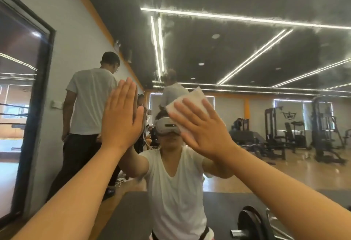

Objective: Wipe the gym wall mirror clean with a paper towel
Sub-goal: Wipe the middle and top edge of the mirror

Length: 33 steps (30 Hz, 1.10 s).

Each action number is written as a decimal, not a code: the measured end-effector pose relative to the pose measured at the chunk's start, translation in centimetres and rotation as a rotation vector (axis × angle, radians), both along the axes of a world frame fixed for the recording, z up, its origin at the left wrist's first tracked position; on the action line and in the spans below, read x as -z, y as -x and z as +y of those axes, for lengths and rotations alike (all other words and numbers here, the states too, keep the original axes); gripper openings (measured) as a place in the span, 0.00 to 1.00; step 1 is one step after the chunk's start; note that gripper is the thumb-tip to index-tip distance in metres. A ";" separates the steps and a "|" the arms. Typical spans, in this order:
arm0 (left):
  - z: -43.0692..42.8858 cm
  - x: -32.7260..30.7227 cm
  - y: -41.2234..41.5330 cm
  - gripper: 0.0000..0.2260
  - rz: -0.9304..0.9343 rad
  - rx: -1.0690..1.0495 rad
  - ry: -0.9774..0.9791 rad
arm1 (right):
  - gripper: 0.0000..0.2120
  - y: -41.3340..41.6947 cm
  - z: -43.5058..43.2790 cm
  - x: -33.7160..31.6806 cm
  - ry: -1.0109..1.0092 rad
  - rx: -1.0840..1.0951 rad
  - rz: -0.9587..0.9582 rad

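While flat left hand (pixel 121 119) touches mirror (pixel 247 53), outspread right hand (pixel 206 132) presses paper towel (pixel 191 99).

The right hand (pixel 201 127), fingers spread, presses a white paper towel (pixel 191 99) flat against the mirror (pixel 247 59); the left hand (pixel 121 118) lies flat on it alongside, fingers straight; hazy smears (pixel 165 28) cloud its upper part.

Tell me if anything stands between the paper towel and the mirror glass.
Nothing visible: the right hand presses the paper towel flat against the mirror, and the left hand rests bare on it alongside.
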<state>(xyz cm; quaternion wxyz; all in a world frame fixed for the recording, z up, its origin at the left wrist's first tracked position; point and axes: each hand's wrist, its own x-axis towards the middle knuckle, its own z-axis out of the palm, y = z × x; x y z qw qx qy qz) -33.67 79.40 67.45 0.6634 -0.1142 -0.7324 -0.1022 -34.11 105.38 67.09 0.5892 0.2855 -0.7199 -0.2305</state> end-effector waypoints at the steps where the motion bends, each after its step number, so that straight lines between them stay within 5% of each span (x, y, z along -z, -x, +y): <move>1: -0.1 0.1 0.1 0.29 0.005 0.002 0.000 | 0.27 0.1 -0.3 -1.6 0.066 0.002 -0.004; 7: -0.1 0.1 0.4 0.29 0.022 0.031 0.005 | 0.27 -0.7 -3.3 -13.0 0.423 0.030 -0.029; 17: -0.2 0.0 0.5 0.28 0.052 0.013 0.011 | 0.30 -1.6 -7.5 -24.3 0.554 0.019 -0.099; 24: -0.1 0.0 0.4 0.28 0.045 -0.003 0.014 | 0.32 -1.7 -7.5 -17.7 0.232 0.023 -0.082; 33: 0.2 0.2 0.0 0.26 0.053 0.049 0.005 | 0.28 0.2 -9.1 -2.8 0.298 -0.130 -0.029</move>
